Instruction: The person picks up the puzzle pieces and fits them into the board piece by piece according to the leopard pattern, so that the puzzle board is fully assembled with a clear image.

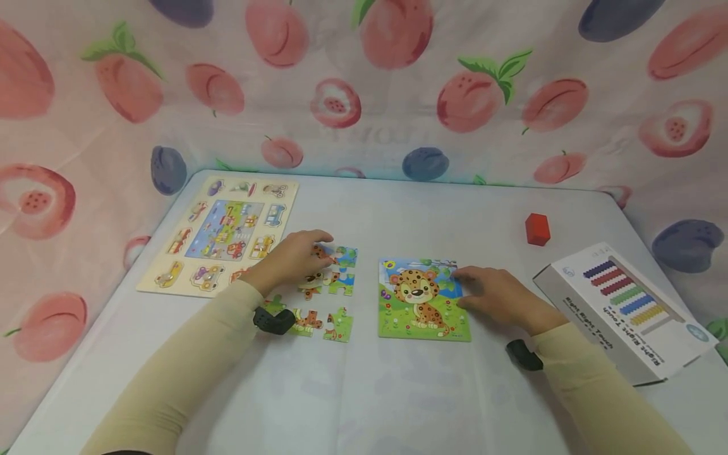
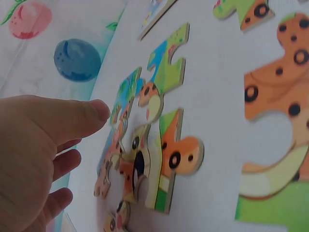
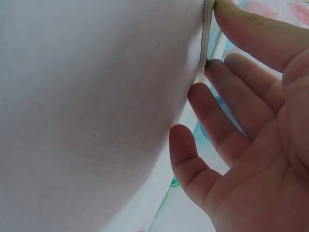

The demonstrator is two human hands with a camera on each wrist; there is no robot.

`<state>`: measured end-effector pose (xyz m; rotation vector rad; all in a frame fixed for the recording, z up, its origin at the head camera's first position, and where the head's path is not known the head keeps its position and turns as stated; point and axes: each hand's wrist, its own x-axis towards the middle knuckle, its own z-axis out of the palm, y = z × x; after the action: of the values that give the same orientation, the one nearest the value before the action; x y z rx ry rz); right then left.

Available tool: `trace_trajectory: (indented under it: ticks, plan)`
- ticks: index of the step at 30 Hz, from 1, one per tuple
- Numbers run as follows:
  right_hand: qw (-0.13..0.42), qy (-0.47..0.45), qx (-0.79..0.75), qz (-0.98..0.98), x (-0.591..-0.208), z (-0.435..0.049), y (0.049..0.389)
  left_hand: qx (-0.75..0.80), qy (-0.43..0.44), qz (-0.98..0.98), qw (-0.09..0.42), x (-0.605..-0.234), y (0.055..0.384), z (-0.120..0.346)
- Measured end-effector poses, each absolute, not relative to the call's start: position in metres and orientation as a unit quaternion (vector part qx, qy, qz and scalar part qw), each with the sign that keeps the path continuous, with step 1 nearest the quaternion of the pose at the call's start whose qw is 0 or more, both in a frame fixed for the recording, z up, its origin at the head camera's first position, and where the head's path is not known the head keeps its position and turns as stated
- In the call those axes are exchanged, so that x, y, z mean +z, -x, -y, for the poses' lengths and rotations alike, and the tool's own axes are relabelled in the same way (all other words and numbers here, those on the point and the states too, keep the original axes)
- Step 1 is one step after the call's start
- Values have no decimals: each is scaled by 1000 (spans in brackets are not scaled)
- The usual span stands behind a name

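Note:
My left hand [image 1: 287,258] reaches over a group of loose jigsaw pieces [image 1: 338,326] left of centre. In the left wrist view, its thumb [image 2: 79,116] stretches out close to a blue-green piece [image 2: 126,92], and nothing shows between thumb and fingers. Around it lie pieces with orange spotted fur [image 2: 277,96]. Right of the pieces lies a square puzzle board [image 1: 421,319] with a seated leopard cub on grass. My right hand [image 1: 500,297] is at the board's right side, thumb and fingertips at its edge. The right wrist view shows those fingers [image 3: 217,121] fairly straight along that edge.
A wooden peg puzzle board [image 1: 165,243] with vehicle pictures lies at the back left. At the right stand a red block [image 1: 537,229] and a white box [image 1: 620,316] printed with coloured strips. A fruit-print cloth [image 1: 392,139] rises behind the table.

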<state>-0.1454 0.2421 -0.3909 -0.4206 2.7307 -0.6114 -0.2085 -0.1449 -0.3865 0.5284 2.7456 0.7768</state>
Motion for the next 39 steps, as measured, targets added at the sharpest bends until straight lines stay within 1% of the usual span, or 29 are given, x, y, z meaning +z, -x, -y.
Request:
trace_trajectory:
  ticks: [12,27,39]
  plan:
    - [159,144,-209,-954,-391,-240,146,283,-145,-939,130,-398,212,159]
    - [160,147,-211,-953,-392,-240,146,278,-143,-942,119,-398,216,165]
    - [154,144,-211,-955,-392,-241,146,289,-126,-940,132,-400,218,171]
